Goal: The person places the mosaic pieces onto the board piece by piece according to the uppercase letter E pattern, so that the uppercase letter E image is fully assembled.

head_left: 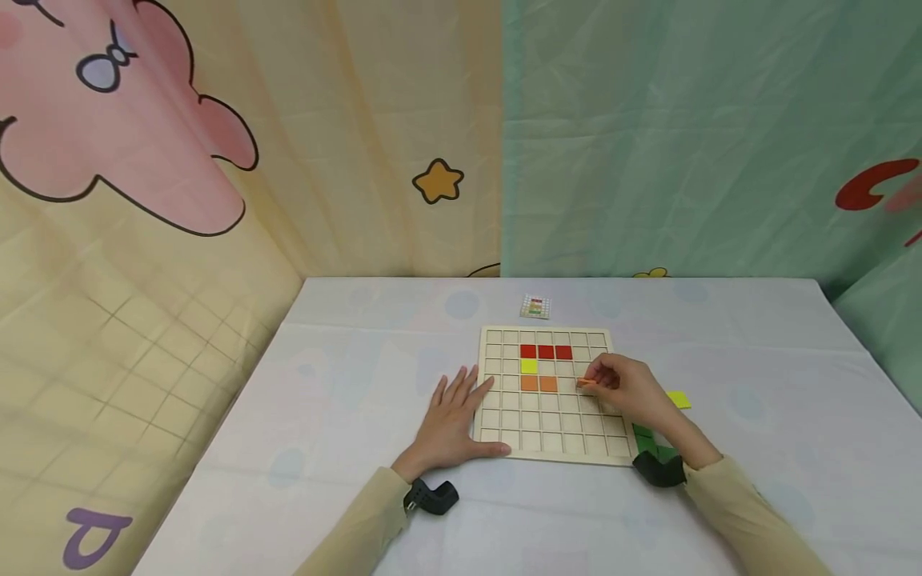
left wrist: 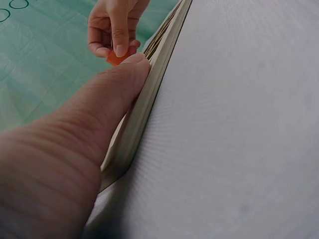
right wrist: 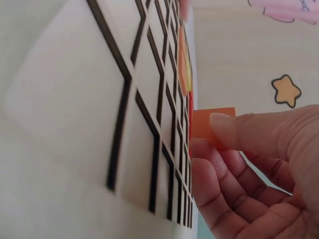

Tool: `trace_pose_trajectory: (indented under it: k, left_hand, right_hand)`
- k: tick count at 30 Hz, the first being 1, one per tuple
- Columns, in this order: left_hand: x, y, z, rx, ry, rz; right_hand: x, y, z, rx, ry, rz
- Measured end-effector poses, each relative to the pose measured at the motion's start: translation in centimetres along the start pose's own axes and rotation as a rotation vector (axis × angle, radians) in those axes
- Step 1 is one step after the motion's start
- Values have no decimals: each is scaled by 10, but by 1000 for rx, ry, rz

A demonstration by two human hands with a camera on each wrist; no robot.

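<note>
A pale wooden grid board (head_left: 551, 458) lies on the table. On it sit three red tiles (head_left: 546, 352) in a row, one yellow tile (head_left: 529, 366) below, and two orange tiles (head_left: 548, 384) below that. My right hand (head_left: 628, 392) pinches another orange tile (right wrist: 202, 124) between thumb and fingers, close over the grid just right of the placed orange pair. With fingers spread, my left hand (head_left: 450, 420) rests on the board's left edge, its thumb (left wrist: 124, 72) along the near edge.
A small pattern card (head_left: 535, 306) with coloured squares lies behind the board. To the right, partly hidden by the right arm, are several green tiles (head_left: 643, 439) and a yellow tile (head_left: 679, 399). Printed curtains (head_left: 403, 104) hang behind the table.
</note>
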State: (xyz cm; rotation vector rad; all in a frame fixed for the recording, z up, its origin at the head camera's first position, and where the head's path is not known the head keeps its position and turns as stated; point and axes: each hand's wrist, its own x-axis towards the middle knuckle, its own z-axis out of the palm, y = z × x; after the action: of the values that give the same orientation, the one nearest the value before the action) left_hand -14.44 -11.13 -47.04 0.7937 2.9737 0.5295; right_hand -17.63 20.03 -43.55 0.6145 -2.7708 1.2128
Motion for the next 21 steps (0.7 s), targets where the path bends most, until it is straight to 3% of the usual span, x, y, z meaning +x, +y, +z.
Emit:
trace_pose_trajectory:
  k: [14,21]
  left_hand:
    - [-1,0,-1,-9,8,4]
    - [0,-1,1,0,1,-1]
  right_hand:
    - [11,-8,16,47,-66,15]
    - [11,-7,17,8,-62,33]
